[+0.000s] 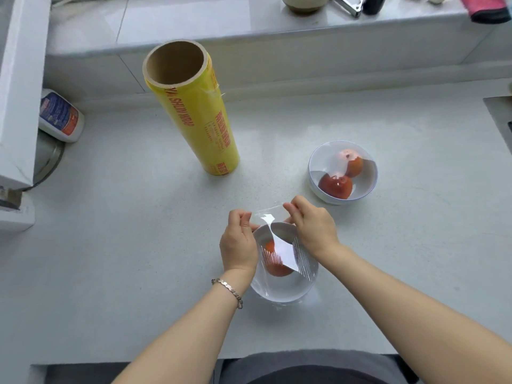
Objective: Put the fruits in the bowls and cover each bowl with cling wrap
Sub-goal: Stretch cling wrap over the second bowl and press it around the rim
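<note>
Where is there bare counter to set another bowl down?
Bare counter: left of the near bowl, in front of the wrap roll; more right of the far bowl. Crowded between the bowls, where left hand and right hand pinch film.

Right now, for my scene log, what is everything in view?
roll: 1, yellow, upright on counter, left of centre
near bowl: 1, white, between the hands
far bowl: 1, white, right, already wrapped
fruits: 3 visible, orange-red; one in near bowl, two in far bowl
film: 1 sheet, clear, over near bowl
bottle: 1, white, lying far left
jar: 1, cream, back ledge
cloth: 1, pink, ledge, top right
bracelet: 1, silver, left wrist
hands: 2; left and right pinch the film
</note>
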`<action>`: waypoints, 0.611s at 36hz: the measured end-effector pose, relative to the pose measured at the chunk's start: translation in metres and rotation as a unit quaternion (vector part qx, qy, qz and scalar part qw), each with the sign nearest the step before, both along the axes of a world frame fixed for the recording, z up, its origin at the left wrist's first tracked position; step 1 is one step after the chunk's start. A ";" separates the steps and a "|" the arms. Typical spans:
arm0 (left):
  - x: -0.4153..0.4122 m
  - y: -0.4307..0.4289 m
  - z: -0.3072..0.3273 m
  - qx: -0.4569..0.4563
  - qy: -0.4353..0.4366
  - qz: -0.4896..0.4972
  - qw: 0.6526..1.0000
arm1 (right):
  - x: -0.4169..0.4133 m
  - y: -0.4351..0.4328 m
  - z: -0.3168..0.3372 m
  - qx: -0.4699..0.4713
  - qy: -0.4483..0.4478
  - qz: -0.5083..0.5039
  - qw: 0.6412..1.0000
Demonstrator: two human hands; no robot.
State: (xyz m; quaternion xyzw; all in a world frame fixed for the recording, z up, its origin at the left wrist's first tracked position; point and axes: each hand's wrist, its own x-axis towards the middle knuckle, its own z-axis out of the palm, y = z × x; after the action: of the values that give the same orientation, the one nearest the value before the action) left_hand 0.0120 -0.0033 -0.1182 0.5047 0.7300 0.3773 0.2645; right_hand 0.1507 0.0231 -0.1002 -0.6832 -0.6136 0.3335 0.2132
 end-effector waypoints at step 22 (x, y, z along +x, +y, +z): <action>-0.023 0.013 -0.010 -0.282 -0.238 0.023 0.929 | 0.019 0.010 -0.018 -0.265 0.201 -0.133 0.933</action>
State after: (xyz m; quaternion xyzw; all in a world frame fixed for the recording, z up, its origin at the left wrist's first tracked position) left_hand -0.0114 0.0101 -0.1286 0.2877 0.7335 0.2708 0.5531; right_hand 0.1698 0.0329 -0.1179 -0.7091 -0.3500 0.5832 0.1857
